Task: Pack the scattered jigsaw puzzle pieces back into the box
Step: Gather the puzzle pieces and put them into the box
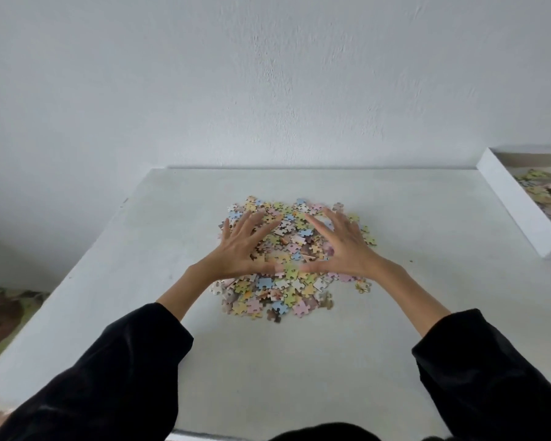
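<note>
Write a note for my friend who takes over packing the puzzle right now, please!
Left hand: open, fingers spread, over the left side of the pile, holding nothing.
Right hand: open, fingers spread, over the right side, holding nothing.
Loose puzzle pieces: heaped in the middle of the table.
Box: open, at the table's far right.
Done: some packed pieces lie in the box.
Left: gather the heap and move it into the box.

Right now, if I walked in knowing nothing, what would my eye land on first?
The pastel heap of jigsaw pieces in the middle of the white table, with the left hand and right hand spread open over it side by side. After that, the white box at the right edge, which already holds loose pieces.
</note>
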### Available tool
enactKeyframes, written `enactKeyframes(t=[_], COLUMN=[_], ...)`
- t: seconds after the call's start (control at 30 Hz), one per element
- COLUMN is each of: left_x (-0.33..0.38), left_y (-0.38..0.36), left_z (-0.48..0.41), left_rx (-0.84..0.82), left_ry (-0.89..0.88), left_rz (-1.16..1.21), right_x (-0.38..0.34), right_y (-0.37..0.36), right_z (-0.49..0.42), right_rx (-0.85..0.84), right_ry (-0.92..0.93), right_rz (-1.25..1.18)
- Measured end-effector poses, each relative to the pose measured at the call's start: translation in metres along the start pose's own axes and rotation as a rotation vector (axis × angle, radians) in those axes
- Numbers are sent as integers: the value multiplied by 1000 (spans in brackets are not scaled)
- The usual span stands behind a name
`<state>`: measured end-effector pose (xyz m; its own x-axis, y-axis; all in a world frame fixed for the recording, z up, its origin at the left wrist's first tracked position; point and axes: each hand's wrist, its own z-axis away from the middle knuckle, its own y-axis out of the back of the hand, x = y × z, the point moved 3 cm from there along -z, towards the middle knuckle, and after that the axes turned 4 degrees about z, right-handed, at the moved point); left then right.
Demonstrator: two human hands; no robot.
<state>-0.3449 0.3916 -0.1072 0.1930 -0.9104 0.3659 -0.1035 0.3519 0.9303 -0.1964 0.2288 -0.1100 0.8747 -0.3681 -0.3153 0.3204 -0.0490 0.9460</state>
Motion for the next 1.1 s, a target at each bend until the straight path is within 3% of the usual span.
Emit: enactKeyframes(t=[0.13,0.27,0.4,0.67,1.1], left_x=[-4,-6,-6,-4,7], left_y=[-3,-4,-5,-1,13], left_z=[-2,-2,-2,-7,-13], left_rx=[-64,-45,76,189,295], left_ry=[-5,-73,-137,-167,-265], left_rz=[3,-69,-142,-31,245], right_x=[1,0,-1,-12,-17], right_y=[-7,-7,-7,-4,5], right_z=[-1,0,3,5,-6], right_rx=[-151,-171,-39,260,438], right_ry=[-8,26,57,112,143], right_rz=[68,154,190,75,-137])
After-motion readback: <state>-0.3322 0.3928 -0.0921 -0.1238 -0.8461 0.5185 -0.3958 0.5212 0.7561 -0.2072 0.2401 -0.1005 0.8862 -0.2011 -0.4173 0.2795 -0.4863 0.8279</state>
